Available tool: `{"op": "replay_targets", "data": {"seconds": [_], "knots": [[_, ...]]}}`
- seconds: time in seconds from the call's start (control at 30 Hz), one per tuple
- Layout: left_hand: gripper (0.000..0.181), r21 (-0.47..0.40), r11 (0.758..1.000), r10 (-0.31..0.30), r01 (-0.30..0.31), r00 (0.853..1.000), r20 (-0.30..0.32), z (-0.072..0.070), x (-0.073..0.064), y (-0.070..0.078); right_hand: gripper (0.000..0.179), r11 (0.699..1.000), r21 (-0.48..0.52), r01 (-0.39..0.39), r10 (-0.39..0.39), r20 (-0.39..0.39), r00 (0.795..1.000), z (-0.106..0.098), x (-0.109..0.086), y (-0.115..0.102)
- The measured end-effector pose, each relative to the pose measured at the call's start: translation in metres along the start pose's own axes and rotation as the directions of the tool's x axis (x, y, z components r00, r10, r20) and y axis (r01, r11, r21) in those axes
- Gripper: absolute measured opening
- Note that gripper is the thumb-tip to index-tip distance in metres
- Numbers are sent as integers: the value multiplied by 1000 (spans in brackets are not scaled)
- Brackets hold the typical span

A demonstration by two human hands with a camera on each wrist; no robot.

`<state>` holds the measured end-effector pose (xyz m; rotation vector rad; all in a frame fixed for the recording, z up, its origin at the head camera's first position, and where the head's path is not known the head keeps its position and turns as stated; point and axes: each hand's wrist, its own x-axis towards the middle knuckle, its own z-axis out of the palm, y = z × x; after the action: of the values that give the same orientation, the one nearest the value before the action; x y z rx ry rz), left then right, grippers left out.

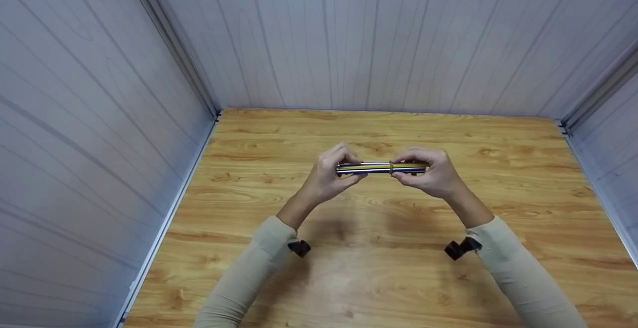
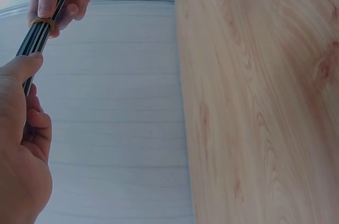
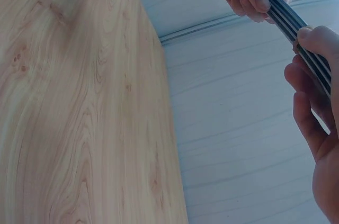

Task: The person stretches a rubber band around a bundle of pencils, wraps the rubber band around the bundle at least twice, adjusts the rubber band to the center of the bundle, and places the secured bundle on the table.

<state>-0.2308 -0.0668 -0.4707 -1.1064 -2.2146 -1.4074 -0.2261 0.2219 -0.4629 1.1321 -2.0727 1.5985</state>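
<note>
A bundle of slim pencils [image 1: 376,167], dark, silver and yellow, is held level above the table between both hands. A tan rubber band [image 2: 42,21] goes round it, closer to the right end. My left hand [image 1: 326,174] grips the left end, thumb on the near side and fingers on the far side. With thumb and fingers, my right hand [image 1: 434,174] pinches the bundle at the rubber band. In the right wrist view the pencils [image 3: 286,15] lie side by side, their right end partly covered by the hand. The pencil tips cannot be made out.
Below the hands is a wood-grain table [image 1: 379,278]. Pale panelled walls stand at the back [image 1: 349,39], left [image 1: 89,133] and right [image 1: 608,143]. Small black cameras sit at the left cuff [image 1: 299,248] and right cuff [image 1: 461,248].
</note>
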Motion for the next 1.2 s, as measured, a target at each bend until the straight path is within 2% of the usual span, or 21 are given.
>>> {"op": "replay_targets", "data": {"seconds": [0.17,0.3,0.47,0.6,0.7,0.8,0.93,1.2], "knots": [[23,14,1000,4,-4,1000,22,3,0,4,38,998,-25,59,-58,48,997,2,2,1],[24,30,999,35,-36,999,35,6,2,4,40,994,4,106,-106,74,992,5,2,5],[21,64,993,99,-102,994,50,1,4,4,40,991,108,83,-91,71,993,4,1,7],[18,102,984,136,-144,988,80,-3,6,6,41,995,78,63,-69,75,995,1,-1,6],[17,63,993,97,-102,992,81,-5,7,6,42,998,24,63,-65,73,995,-3,-1,4],[17,-15,1000,5,-4,997,81,-6,5,5,42,997,-17,74,-72,88,993,-5,1,1],[18,-72,994,-76,85,989,125,-5,4,5,39,990,-61,125,-116,132,984,-6,6,-1],[15,-121,988,-81,98,987,135,1,4,7,40,960,-161,230,-203,166,965,0,10,-5]]}}
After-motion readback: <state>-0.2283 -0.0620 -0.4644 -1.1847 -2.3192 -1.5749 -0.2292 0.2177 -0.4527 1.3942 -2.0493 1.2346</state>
